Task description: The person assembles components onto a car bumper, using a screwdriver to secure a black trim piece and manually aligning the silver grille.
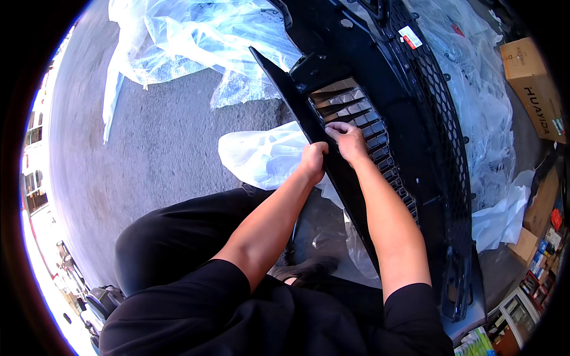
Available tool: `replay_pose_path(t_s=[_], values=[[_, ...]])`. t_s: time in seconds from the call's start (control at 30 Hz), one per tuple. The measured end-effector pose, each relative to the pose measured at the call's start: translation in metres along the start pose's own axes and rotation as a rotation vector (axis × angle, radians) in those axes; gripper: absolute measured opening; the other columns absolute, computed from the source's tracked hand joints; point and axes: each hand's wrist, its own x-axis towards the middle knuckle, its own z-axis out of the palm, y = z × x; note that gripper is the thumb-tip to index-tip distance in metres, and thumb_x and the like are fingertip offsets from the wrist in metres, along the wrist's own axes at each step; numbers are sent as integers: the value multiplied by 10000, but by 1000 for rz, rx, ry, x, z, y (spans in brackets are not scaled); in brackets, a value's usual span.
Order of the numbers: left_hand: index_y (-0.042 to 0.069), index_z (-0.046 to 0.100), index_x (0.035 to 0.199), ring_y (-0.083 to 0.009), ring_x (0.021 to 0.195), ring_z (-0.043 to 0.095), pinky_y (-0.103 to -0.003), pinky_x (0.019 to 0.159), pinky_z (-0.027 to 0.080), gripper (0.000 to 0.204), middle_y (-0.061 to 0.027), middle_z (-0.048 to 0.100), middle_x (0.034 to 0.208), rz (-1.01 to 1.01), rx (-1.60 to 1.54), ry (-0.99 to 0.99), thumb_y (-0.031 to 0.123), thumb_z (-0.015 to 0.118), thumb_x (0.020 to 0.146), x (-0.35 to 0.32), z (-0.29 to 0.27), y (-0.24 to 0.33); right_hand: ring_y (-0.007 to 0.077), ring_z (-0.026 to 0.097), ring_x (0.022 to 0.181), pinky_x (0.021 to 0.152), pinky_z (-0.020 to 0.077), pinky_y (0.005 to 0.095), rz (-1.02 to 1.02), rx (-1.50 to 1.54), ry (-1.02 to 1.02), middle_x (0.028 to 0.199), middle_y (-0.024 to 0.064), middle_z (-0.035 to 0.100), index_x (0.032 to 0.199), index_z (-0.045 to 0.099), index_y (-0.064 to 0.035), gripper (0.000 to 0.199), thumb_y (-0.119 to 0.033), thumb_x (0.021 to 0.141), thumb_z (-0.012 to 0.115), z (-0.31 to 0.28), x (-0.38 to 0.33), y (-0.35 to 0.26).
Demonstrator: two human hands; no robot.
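Observation:
A long black car bumper lies in front of me, running from the top of the view down to the lower right. Set into it is a grille with rows of shiny slats. My left hand is closed round the bumper's near left edge. Against the grille's left border, my right hand has thumb and fingertips pinched together. What sits between those fingertips, if anything, is too small to make out. Along the bumper's far side runs a black honeycomb mesh with a white and red label on it.
Clear plastic sheeting spreads over the grey ground at upper left, and more sheeting lies under the bumper's right side. A white plastic bag rests beside my left forearm. Cardboard boxes and assorted packages stand at the right.

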Motion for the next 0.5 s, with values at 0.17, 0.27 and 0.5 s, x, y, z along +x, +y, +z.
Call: replay_pose_path(t_s=[0.17,0.27,0.5], values=[[13,592,775,-266,728,601,-386,684,516,76,-108,589,776,1,20,5,33,556,712,-4,5,2,200,731,858,815,557,331,-17,3,16,954,103,790,1031,802,-48,223,-215,884,787,-2,6,6],[3,592,769,-250,701,584,-374,652,491,68,-100,574,756,24,42,26,21,563,711,-10,8,5,194,730,884,813,554,323,-90,-202,-4,972,139,784,1064,784,-22,257,-203,883,786,-6,6,-6],[-21,572,712,-226,648,550,-369,604,440,35,-89,542,697,62,56,87,13,575,703,-10,7,3,329,741,959,879,555,409,-71,-466,18,1017,183,772,1054,792,-49,287,-289,902,749,0,1,-28]])
